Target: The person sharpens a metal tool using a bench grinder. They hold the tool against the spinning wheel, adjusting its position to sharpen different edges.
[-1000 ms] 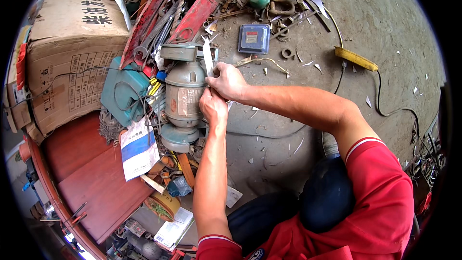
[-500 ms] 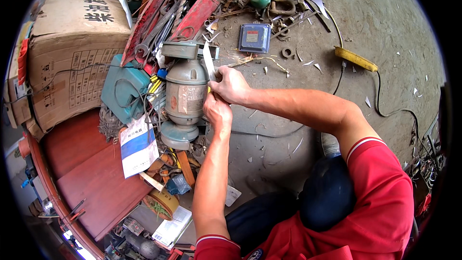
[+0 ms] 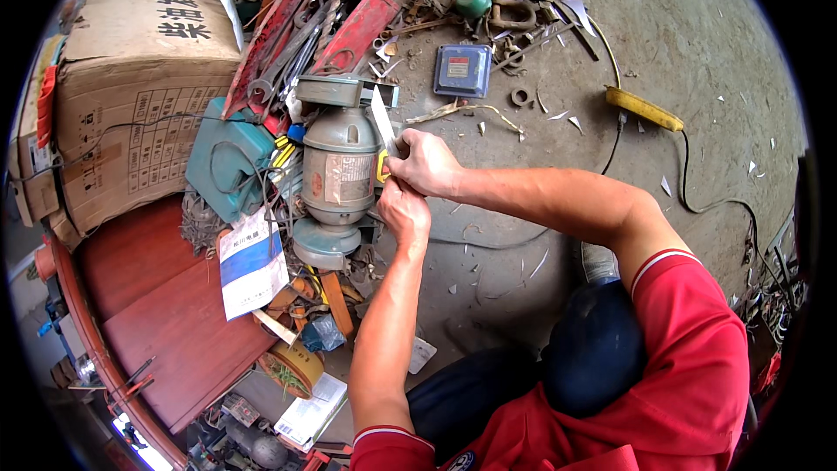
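Observation:
A pale strip point(image 3: 381, 119), thin like stiff paper, points up and left from the fingers of my right hand point(image 3: 429, 163), which is closed on it. Just below, my left hand point(image 3: 404, 212) is closed against a small yellow object point(image 3: 382, 167). Only part of that yellow piece shows beside the fingertips, so its kind is hidden. My two hands touch each other. Directly to their left stands a grey-green bench grinder point(image 3: 336, 144) with a paper label on its body and a round guard at its lower end.
A large cardboard box point(image 3: 144, 113), a teal case point(image 3: 228, 157) and a red tool tray point(image 3: 261, 57) with wrenches crowd the left. Beyond my hands lies a blue-grey square box point(image 3: 462, 71). A yellow power strip point(image 3: 643, 108) with its cable rests on the right floor, among pale scraps.
Both hands have shifted slightly right and down with the strip. More of the yellow object shows beside the fingers now. The view itself has moved very little.

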Available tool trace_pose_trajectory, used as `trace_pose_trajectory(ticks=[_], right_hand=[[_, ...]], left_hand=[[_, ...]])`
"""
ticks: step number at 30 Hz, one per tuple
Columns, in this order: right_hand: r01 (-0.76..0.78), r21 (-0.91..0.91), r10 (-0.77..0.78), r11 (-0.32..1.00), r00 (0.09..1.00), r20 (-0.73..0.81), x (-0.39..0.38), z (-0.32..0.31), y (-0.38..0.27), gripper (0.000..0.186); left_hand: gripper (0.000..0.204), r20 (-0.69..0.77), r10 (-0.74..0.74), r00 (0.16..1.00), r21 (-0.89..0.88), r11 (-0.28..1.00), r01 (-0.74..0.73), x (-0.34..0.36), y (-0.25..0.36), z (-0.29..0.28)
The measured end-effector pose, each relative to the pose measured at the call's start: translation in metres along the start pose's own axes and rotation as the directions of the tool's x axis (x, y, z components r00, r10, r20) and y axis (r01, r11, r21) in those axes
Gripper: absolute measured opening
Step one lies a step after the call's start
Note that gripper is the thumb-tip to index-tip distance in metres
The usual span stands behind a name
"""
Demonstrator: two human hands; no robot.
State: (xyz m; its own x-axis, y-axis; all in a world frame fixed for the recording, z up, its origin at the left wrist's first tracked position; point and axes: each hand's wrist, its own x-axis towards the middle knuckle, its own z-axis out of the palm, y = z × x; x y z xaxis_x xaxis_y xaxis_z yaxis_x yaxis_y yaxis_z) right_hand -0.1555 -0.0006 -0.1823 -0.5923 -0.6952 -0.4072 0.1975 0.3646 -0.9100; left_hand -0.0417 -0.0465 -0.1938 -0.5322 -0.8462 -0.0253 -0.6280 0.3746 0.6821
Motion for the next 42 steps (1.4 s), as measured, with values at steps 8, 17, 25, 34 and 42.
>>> trace_pose_trajectory(ticks=[8,17,25,34,42], right_hand=[[-0.005,-0.018,0.005,1.0,1.0,0.018,-0.005,-0.001,-0.003,0.042],[0.032,-0.038,-0.031,0.999,0.999,0.025,-0.009,-0.001,0.001,0.04],[0.033,-0.027,-0.032,0.999,0.999,0.043,-0.013,-0.004,-0.002,0.04],[0.037,-0.007,-0.036,0.999,0.999,0.038,-0.01,-0.005,0.002,0.038],[0.017,-0.011,-0.016,1.0,0.999,0.051,-0.004,-0.009,0.001,0.039]], left_hand=[[0.031,-0.005,0.012,1.0,-0.005,1.0,-0.012,-0.005,0.009,-0.006],[0.028,-0.015,0.03,0.999,0.021,0.999,-0.03,-0.014,0.003,-0.004],[0.035,0.067,0.013,0.998,0.083,0.996,-0.018,-0.017,0.004,-0.01],[0.035,0.068,-0.036,0.997,-0.001,0.999,0.036,-0.017,0.012,-0.007],[0.032,0.057,-0.06,0.997,-0.008,0.998,0.06,-0.012,0.014,-0.001]])
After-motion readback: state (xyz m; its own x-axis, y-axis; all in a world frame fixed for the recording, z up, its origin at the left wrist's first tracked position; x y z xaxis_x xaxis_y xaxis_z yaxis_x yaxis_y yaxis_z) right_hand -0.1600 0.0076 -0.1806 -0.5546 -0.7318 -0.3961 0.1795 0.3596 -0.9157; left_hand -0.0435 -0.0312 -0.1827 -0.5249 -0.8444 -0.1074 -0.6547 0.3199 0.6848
